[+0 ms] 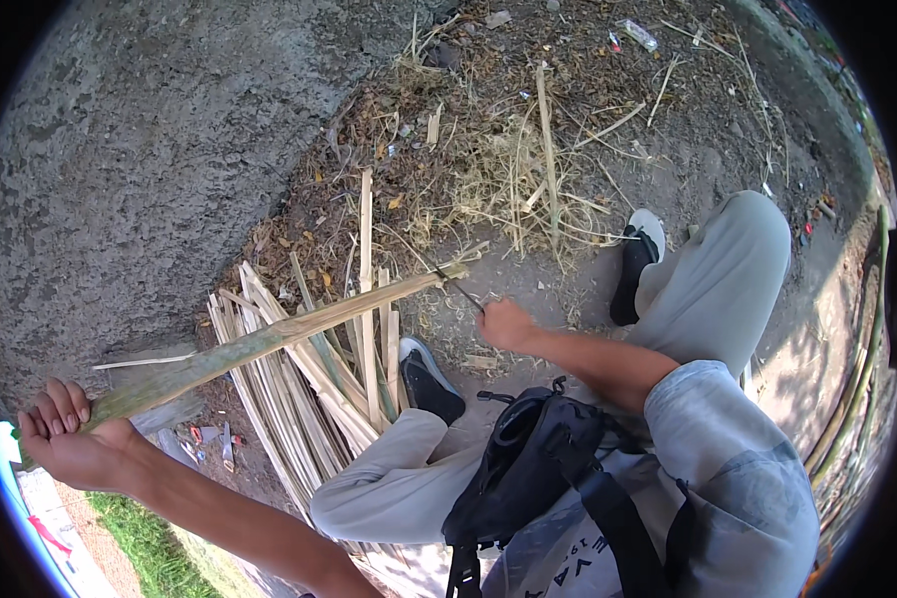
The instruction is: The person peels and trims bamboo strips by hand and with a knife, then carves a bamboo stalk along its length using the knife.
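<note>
A long split bamboo strip (pixel 304 324) slants across the view, green skin toward its lower left end and pale wood toward its upper right end. My left hand (pixel 80 439) grips the lower left end, with its fingers curled up beside it. My right hand (pixel 508 325) is closed round the handle of a thin dark knife (pixel 460 292). Its blade meets the strip close to the upper right end, and the handle is mostly hidden in my fist. Beneath the strip, a bundle of pale split bamboo strips (pixel 289 399) leans by my left foot.
A rough grey rock or concrete mass (pixel 169 149) rises at the left. Shavings (pixel 498 179) and loose bamboo pieces litter the ground ahead. A black bag (pixel 528 448) hangs at my waist. Long poles (pixel 852 399) lie at the right, and a clear plastic bottle (pixel 639 36) lies far ahead.
</note>
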`<control>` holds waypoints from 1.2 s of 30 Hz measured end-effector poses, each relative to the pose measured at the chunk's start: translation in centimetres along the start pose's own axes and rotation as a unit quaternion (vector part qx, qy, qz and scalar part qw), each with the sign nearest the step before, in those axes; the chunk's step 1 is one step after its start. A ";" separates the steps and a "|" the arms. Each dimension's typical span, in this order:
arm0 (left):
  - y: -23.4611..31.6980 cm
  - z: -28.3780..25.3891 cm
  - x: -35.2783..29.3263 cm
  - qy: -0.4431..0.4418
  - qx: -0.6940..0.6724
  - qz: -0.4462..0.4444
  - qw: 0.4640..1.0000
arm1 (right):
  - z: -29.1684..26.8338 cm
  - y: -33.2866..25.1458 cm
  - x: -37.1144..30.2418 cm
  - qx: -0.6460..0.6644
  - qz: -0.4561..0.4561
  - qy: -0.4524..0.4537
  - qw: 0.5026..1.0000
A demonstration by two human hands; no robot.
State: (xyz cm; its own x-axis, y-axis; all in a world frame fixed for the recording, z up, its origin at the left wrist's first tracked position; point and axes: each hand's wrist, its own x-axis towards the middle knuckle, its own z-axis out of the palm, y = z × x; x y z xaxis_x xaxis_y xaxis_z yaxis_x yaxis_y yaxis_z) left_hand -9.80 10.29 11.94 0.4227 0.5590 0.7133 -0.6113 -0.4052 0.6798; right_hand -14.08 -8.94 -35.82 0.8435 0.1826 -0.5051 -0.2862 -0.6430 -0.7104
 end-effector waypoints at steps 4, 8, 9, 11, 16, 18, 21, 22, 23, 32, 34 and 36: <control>-0.3 -3.5 1.4 -0.127 -0.105 -0.014 0.986 | 0.0 -2.1 -2.1 -0.016 -0.078 0.001 0.997; -0.5 -7.0 2.3 -0.224 -0.234 -0.058 0.944 | -1.5 -6.3 -3.8 -0.018 -0.224 0.040 0.974; -0.6 -7.8 2.5 -0.225 -0.233 -0.060 0.944 | -2.0 -7.1 -4.1 -0.026 -0.264 0.049 0.963; -0.6 -9.3 2.8 -0.244 -0.273 -0.072 0.928 | -1.9 -8.0 -4.5 -0.032 -0.302 0.068 0.950; 0.4 -9.0 1.4 -0.233 -0.272 -0.059 0.932 | 1.0 -2.0 -1.6 -0.107 -0.155 0.033 0.982; 0.8 -8.8 0.5 -0.247 -0.273 -0.064 0.928 | 2.2 4.6 1.1 -0.128 -0.070 -0.020 0.989; 1.1 -10.4 1.4 -0.273 -0.280 -0.083 0.916 | 2.1 0.9 -0.1 -0.086 -0.058 -0.023 0.994; 1.1 -10.7 1.6 -0.269 -0.289 -0.080 0.915 | 0.8 -2.0 -1.0 -0.042 -0.040 -0.012 0.998; 0.2 -10.6 1.5 -0.266 -0.306 -0.075 0.911 | 0.0 -3.5 -1.5 -0.022 -0.080 0.013 0.996; -0.3 -13.1 1.9 -0.245 -0.325 -0.088 0.909 | 0.9 -1.0 0.2 -0.054 -0.105 -0.002 0.993; 0.0 -13.6 1.9 -0.263 -0.312 -0.087 0.909 | 0.6 -1.6 -0.1 -0.049 -0.063 -0.046 0.996; -0.1 -13.9 2.3 -0.262 -0.311 -0.093 0.909 | 0.2 -4.2 -1.1 -0.008 -0.121 0.015 0.993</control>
State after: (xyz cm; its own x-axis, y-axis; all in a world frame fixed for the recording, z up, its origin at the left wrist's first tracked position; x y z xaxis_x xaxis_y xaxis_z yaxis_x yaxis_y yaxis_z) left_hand -18.06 21.62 11.18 0.7180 0.0884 0.6904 -0.6882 0.2388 0.6851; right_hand -13.95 -6.30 -32.37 0.8999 0.3106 -0.3060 -0.0667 -0.5954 -0.8006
